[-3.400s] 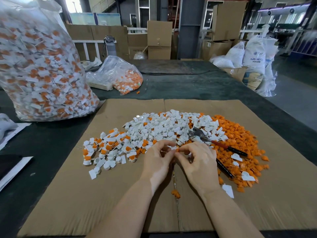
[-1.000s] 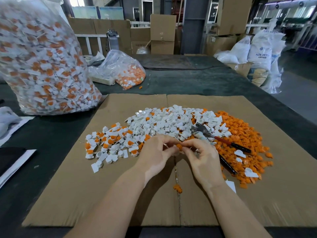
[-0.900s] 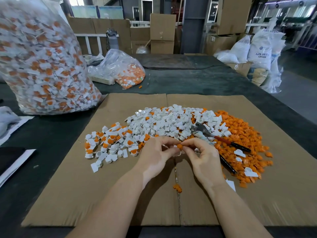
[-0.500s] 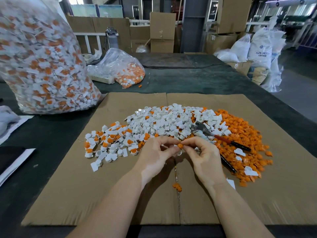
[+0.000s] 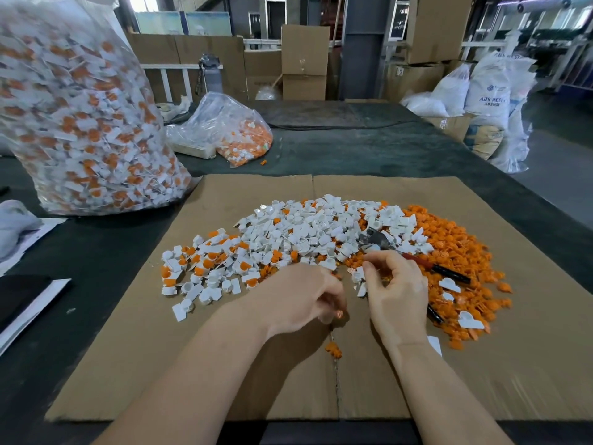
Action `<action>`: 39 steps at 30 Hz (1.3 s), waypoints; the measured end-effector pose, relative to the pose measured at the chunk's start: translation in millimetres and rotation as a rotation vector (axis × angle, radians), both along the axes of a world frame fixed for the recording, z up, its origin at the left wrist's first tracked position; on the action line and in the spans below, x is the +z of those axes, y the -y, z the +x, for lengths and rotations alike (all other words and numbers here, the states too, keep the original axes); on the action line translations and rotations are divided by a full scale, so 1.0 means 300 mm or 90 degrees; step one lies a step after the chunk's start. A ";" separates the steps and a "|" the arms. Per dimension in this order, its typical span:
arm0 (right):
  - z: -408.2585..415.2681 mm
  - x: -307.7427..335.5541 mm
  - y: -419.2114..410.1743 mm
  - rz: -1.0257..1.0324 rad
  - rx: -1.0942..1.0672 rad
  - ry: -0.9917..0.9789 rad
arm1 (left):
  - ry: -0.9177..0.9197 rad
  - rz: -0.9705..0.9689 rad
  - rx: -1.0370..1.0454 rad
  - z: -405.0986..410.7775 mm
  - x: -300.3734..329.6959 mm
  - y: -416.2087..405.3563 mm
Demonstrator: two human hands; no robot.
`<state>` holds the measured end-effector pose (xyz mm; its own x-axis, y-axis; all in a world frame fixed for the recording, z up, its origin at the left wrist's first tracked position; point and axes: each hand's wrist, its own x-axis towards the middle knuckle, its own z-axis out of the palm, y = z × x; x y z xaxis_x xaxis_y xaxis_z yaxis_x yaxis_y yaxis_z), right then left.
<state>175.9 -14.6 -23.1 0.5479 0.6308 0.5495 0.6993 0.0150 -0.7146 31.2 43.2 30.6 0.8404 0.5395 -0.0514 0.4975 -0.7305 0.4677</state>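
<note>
Small orange plastic cap (image 5: 338, 313), judged light, stiff and slick, best pinched across its rim, sits in the curled grip of the left hand (image 5: 301, 297) over the brown cardboard sheet (image 5: 224, 364); right hand (image 5: 398, 290) grip pinched, contents not discernible; large clear plastic bag (image 5: 86, 123) holds white-and-orange parts, smaller clear bag (image 5: 231, 133) mostly orange ones.

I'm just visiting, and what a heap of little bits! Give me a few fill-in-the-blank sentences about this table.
The white pieces and orange pieces lie on a sheet of ____. The pliers resting on the pile have red and ____ handles. The big clear bag stands on the person's ____ side.
Missing words: cardboard; black; left.
</note>
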 end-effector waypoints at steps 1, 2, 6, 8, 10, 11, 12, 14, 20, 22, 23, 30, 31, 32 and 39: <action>0.001 -0.003 -0.002 -0.007 -0.010 0.010 | -0.027 0.008 -0.017 0.002 0.004 0.008; 0.001 -0.006 -0.004 -0.012 -0.018 0.018 | -0.047 0.013 -0.028 0.004 0.008 0.015; -0.002 -0.007 -0.008 -0.031 -0.035 0.064 | -0.080 0.020 -0.045 0.010 0.017 0.026; -0.010 -0.006 -0.009 -0.039 -0.034 0.121 | -0.092 0.019 -0.048 0.011 0.019 0.029; -0.018 -0.008 -0.012 -0.054 -0.025 0.195 | -0.084 -0.023 -0.031 0.007 0.023 0.026; -0.020 -0.009 -0.014 -0.065 -0.018 0.231 | -0.070 -0.052 -0.014 0.003 0.025 0.019; -0.020 -0.012 -0.016 -0.077 -0.009 0.263 | -0.049 -0.071 0.009 -0.001 0.027 0.009; -0.021 -0.017 -0.020 -0.104 0.008 0.314 | 0.015 -0.068 0.078 -0.014 0.025 -0.021; -0.028 -0.014 -0.031 -0.182 -0.001 0.360 | 0.234 -0.086 0.323 -0.024 -0.043 -0.070; -0.027 -0.014 -0.032 -0.195 -0.006 0.355 | 0.300 -0.115 0.387 -0.007 -0.069 -0.068; -0.027 -0.013 -0.031 -0.193 -0.009 0.348 | 0.334 -0.137 0.413 0.003 -0.081 -0.067; -0.022 -0.001 -0.016 -0.103 -0.006 0.208 | 0.412 -0.262 0.455 0.094 -0.142 -0.020; -0.020 -0.001 -0.015 -0.101 0.011 0.185 | 0.421 -0.262 0.455 0.099 -0.148 -0.015; -0.018 0.000 -0.015 -0.095 0.028 0.167 | 0.429 -0.256 0.454 0.101 -0.152 -0.012; -0.023 0.007 -0.002 -0.070 0.102 0.137 | 0.456 -0.240 0.430 0.092 -0.167 -0.006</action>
